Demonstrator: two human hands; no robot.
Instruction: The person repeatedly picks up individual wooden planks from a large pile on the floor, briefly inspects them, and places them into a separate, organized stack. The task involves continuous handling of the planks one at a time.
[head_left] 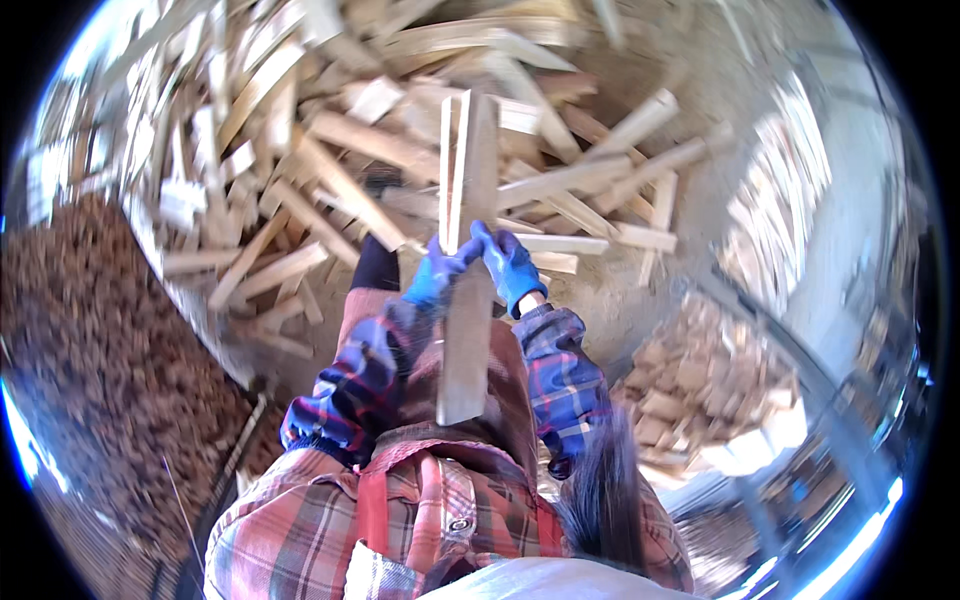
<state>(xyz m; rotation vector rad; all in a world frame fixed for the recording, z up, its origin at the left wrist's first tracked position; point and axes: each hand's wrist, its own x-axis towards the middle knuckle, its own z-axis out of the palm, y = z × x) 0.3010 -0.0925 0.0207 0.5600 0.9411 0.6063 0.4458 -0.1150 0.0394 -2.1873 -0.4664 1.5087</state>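
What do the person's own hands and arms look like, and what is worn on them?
The left hand and right hand wear blue gloves with a purplish tint in places. Dark blue plaid sleeves with pale and reddish lines follow, over a reddish plaid shirt.

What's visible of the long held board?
Long, narrow board, greyish, apparently wooden, with a flat face and squared near end. It points from the wearer's body out over the wood pile. The blue-gloved left grip and right grip touch it near mid-length. Pale strips lie along its far left side; blur hides whether they're separate.
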